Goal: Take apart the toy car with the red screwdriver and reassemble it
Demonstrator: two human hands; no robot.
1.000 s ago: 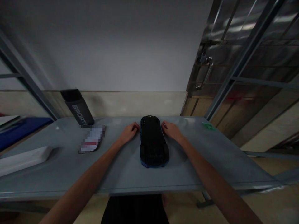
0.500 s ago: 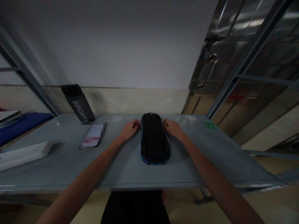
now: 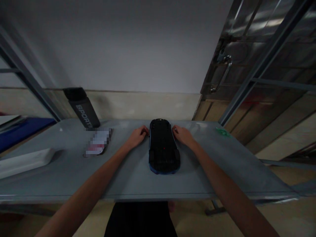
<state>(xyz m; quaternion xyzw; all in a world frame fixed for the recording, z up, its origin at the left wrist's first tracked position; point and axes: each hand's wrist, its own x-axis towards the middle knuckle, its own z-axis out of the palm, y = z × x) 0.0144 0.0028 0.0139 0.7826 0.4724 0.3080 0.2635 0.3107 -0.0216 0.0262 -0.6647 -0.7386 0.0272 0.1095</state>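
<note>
A toy car (image 3: 163, 144) lies upside down on the grey table, its black underside facing up and blue bodywork showing along the edges. A tiny red spot shows on the underside. My left hand (image 3: 137, 136) rests at the car's left side near the far end, fingers curled in against it. On the opposite side, my right hand (image 3: 183, 135) is likewise curled, with its fingertips at the car's edge. The exact contact of the fingertips is dark and hard to make out.
On the left of the table (image 3: 133, 187) are a dark bottle (image 3: 84, 108) marked SPORT, a blurred-out phone (image 3: 98, 141) and a long white object (image 3: 27, 162). A small green item (image 3: 223, 132) lies at the far right. Metal frame posts (image 3: 247, 89) rise at both sides.
The view has shifted very slightly. Both hands and the toy car stay in the same place.
</note>
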